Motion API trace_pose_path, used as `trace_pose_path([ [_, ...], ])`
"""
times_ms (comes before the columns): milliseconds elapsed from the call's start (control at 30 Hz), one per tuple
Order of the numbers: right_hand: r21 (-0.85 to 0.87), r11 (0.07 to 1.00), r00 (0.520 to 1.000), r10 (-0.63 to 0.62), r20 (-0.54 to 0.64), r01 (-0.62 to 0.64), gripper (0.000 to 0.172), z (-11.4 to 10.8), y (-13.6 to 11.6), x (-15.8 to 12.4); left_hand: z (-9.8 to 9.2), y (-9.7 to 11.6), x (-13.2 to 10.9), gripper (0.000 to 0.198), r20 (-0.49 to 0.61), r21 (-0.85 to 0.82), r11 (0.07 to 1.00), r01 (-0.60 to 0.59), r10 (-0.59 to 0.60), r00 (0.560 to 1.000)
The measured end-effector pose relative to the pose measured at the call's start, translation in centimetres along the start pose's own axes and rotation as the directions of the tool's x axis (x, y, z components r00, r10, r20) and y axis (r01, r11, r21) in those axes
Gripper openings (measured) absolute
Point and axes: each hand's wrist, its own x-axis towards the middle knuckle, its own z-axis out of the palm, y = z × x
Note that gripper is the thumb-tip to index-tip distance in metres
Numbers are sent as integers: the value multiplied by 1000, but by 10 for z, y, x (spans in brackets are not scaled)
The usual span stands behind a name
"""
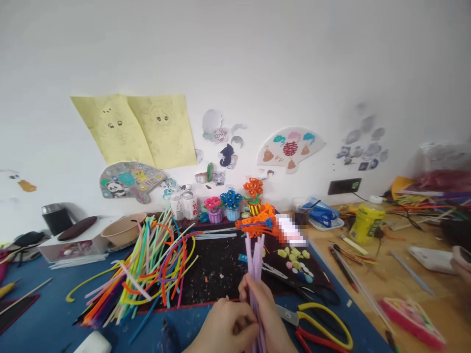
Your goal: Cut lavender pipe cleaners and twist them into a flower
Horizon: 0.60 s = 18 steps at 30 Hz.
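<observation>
Stems [254, 264], lilac and slim, clamped upright in right grip [268, 305]; left grip [225, 322] unclear

Left hand [225, 324] and right hand [268, 308] on upright lavender pipe cleaners [254, 260], a heap of colourful stems [147, 274] to the left on a blue-topped desk [191, 318], yellow-and-red-handled scissors [292, 316] near the right hand, three potted craft flowers [231, 202] before a white wall [235, 59]

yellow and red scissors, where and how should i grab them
Probably by the yellow loop and red loop together, coming from the right: the handles lie that side, while the metal blades point left, partly hidden behind the right hand.
</observation>
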Motion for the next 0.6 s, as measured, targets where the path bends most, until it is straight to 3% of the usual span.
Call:
trace_pose_path([
  [100, -11, 1000, 1000, 9, 17, -9, 50, -3, -1, -1, -29, -1, -10, 20, -48, 193, 981, 26, -17, 999],
  [200, -63, 997, 997, 53, 48, -50, 49, -9, 5, 2, -79, -24, -15, 23, -273, 450, 865, 221, -102, 957],
  [300, -137, 988, 996, 81, 43, -74, 49, -15, 12, 5, -139, -64, -22, 23, -550, 511, 667, 542, -231, 803],
  [400, -199, 976, 992, 105, 70, -89, 47, -19, 16, 5, -189, -102, -32, 28, -692, 437, 564, 701, -287, 663],
  [500, -253, 964, 986, 120, 116, -87, 47, -20, 15, 4, -216, -127, -37, 31, -760, 382, 515, 768, -298, 578],
  [600, -291, 951, 981, 146, 124, -105, 49, -21, 16, 4, -220, -141, -35, 30, -765, 389, 515, 764, -281, 579],
])
